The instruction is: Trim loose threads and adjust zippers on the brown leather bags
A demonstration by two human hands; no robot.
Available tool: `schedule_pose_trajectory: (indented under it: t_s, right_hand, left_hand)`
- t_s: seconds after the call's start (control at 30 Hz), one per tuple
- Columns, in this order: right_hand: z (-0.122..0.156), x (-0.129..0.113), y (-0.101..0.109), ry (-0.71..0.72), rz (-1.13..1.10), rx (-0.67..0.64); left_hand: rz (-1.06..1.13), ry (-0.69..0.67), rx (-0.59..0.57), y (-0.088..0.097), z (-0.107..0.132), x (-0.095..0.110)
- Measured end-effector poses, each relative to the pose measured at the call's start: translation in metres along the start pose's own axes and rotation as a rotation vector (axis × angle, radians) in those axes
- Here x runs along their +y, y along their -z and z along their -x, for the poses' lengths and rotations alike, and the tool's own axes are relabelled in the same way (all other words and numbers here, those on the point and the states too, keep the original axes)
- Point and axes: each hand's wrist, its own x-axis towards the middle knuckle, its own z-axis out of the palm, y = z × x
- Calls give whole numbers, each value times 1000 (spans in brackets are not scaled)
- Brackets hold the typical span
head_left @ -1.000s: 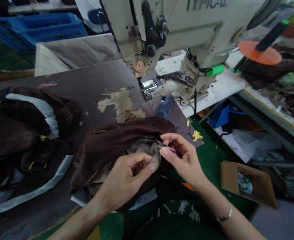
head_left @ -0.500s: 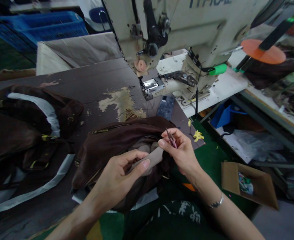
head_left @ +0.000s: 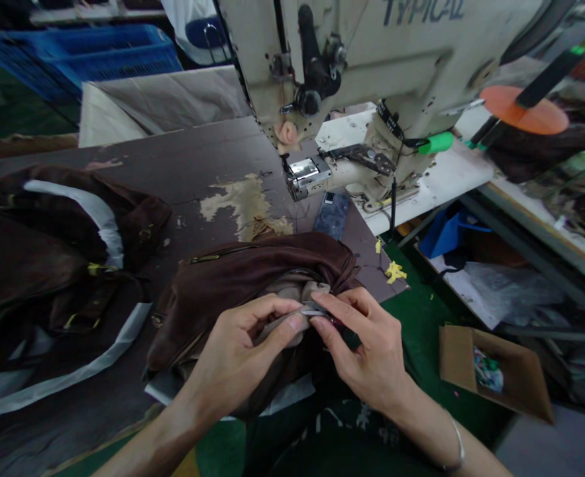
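Observation:
A brown suede jacket [head_left: 232,298] lies bunched at the table's front edge, with its beige lining [head_left: 292,291] pulled out at the opening. My left hand [head_left: 242,351] pinches the lining between thumb and fingers. My right hand [head_left: 364,348] grips small metal snips [head_left: 317,310], and their blades reach the lining just beside my left thumb. Fingers hide most of the snips, and I cannot see exactly where the tips touch.
The sewing machine head [head_left: 372,66] stands just beyond the jacket, above a phone [head_left: 330,215] on the scarred dark table [head_left: 193,159]. Another brown jacket [head_left: 48,265] with white strips lies left. A cardboard box [head_left: 491,371] sits on the green floor right.
My right hand has moved left and down, bringing the snips from upright in its fingers to the lining by my left thumb. The view has shifted slightly.

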Motion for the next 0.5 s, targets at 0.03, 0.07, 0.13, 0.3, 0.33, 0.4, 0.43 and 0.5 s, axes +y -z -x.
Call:
schedule_pose_trajectory:
  t_s: [0.03, 0.07, 0.13, 0.3, 0.33, 0.4, 0.43, 0.5]
  right_hand:
    - [0, 0, -1, 1, 7, 5]
    - [0, 0, -1, 2, 11, 10]
    - [0, 0, -2, 0, 12, 20]
    - [-1, -1, -3, -9, 6, 34]
    - [-1, -1, -3, -11, 5, 36]
    - [-1, -1, -4, -15, 0, 40]
    - [-1, 0, -3, -16, -3, 41]
    - [-1, 0, -3, -17, -9, 45]
  left_hand:
    - [-4, 0, -2, 0, 0, -1]
    - [-8, 0, -2, 0, 0, -1]
    - [-11, 0, -4, 0, 0, -1]
    - [-7, 11, -6, 0, 1, 0]
    - [-3, 16, -6, 0, 1, 0]
    - [0, 21, -5, 0, 2, 0]
    - [-2, 21, -5, 0, 2, -1]
    - [-9, 21, -8, 0, 1, -2]
